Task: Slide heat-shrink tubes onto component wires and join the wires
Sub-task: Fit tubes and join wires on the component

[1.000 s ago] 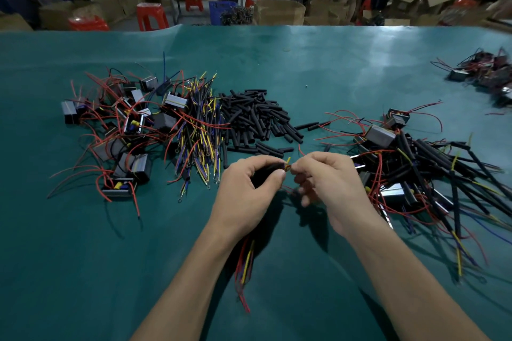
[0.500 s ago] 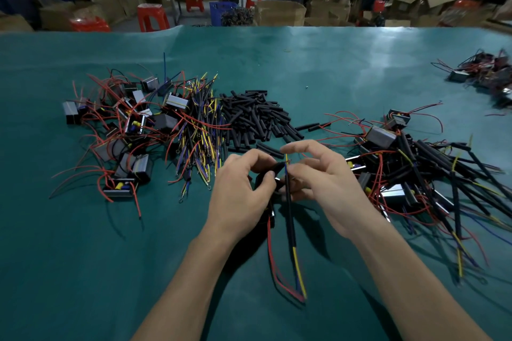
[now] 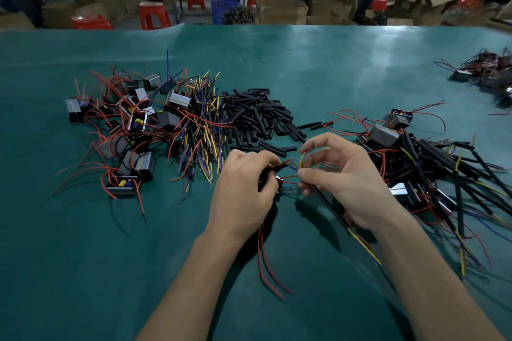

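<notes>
1. Left hand (image 3: 243, 188) is gripping a dark component (image 3: 273, 178) above the bench (image 3: 83, 271), its red wires (image 3: 288, 176) poking right toward the other hand.
2. Right hand (image 3: 342, 181) is pinching a sleeved black lead (image 3: 329, 206), its long axis running down-right toward the wrist.
3. The lead's yellow wire tip (image 3: 302, 159) is curling up just beside the red wires; both hands are equally near the joint.
</notes>
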The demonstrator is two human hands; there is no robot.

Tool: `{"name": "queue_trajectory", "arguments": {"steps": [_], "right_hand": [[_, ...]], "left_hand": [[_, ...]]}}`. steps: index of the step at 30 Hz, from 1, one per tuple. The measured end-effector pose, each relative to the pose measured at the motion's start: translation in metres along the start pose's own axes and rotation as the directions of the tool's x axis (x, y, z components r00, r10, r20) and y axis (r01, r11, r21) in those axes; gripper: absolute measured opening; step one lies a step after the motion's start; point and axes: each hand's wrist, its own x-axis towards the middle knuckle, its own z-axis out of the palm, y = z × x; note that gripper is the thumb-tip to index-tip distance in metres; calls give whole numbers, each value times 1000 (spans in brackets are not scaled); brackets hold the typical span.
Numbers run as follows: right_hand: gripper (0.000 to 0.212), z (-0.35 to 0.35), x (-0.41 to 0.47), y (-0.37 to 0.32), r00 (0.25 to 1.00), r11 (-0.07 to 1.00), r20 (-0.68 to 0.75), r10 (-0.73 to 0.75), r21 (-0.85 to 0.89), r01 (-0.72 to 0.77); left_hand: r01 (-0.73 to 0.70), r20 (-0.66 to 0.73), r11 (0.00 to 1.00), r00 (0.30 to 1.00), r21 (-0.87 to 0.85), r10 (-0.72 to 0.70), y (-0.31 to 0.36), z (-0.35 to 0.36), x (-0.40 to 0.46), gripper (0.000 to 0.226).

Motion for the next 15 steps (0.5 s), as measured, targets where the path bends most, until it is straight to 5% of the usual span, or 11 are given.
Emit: {"name": "queue_trajectory", "arguments": {"steps": [6,15], "right_hand": [[34,-5,-1,-2,997,938,-3,-82,-339,76],[38,-6,-3,-2,979,784,45,-197,-593,185]], "left_hand": [[-97,16,994,995,57,96,3,1,0,23],[-178,42,979,984,103,175,11,3,-1,19]]}}
